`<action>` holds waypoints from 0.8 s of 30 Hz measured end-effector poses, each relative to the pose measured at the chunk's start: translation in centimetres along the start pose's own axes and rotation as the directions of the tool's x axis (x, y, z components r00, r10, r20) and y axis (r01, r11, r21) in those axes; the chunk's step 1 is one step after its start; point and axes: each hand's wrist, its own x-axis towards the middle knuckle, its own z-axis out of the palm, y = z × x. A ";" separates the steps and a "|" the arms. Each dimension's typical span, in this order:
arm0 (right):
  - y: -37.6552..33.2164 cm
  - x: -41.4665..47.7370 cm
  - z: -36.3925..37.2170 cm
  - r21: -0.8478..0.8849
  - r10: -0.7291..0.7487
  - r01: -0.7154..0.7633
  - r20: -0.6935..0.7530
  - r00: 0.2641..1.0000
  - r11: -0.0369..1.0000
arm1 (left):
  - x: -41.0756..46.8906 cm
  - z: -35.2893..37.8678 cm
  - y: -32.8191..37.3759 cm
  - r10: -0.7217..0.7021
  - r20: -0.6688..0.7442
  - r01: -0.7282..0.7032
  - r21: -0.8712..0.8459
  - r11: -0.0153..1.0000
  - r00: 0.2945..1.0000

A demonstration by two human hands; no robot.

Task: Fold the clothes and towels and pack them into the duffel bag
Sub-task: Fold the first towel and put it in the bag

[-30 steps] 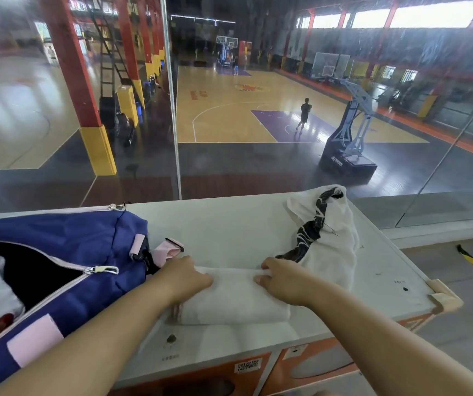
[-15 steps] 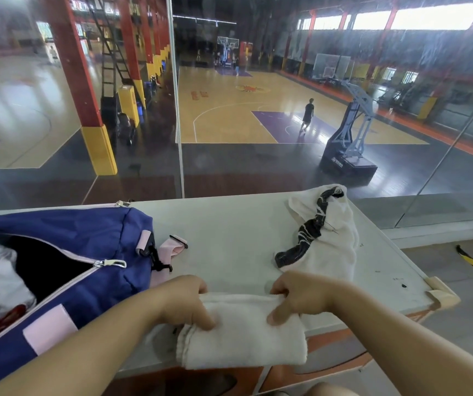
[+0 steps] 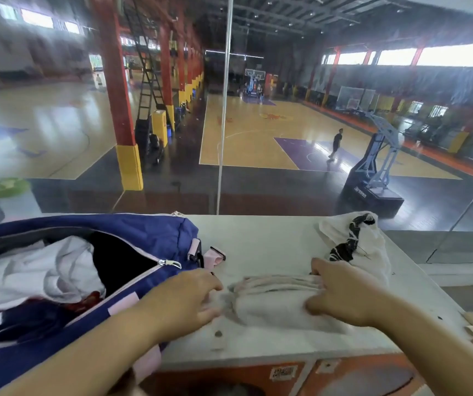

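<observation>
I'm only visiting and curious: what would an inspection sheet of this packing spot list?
Surface: white tabletop, a few dark specks.
Job's things: folded white towel on it; unzipped blue duffel bag holding white clothes; unfolded white cloth with black pattern far right.
Clutter: nothing seen.
Hands: left hand at the towel's left end, fingers loosely extended; right hand grips its right end.
Cables: nothing seen.
Surroundings: glass wall overlooking an indoor basketball court.

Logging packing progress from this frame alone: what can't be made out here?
Head view only.
folded towel: motion-blurred, layer count unclear.
left hand: blurred, grip uncertain.
duffel bag: cut by left edge; white clothes inside hide what lies beneath.
patterned cloth: partly behind right hand.
</observation>
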 end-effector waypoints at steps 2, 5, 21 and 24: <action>-1.9 0.2 -1.2 -0.141 0.014 -0.030 -0.111 0.994 0.990 | -1.2 -2.2 -1.3 0.016 -0.091 -0.006 0.106 0.994 0.996; -5.2 0.9 -2.5 -0.104 -0.012 -0.016 -0.260 0.966 0.994 | -3.6 -5.2 -4.0 -0.024 -0.164 0.053 0.179 0.982 0.986; -25.6 5.3 3.1 0.494 -0.363 0.590 -0.483 0.797 0.638 | -19.9 -12.4 -20.4 -0.469 -0.332 0.571 0.387 0.724 0.819; -28.4 5.8 4.7 0.372 -0.516 0.642 -0.389 0.764 0.670 | -21.1 -13.1 -21.0 -0.528 -0.348 0.630 0.492 0.601 0.775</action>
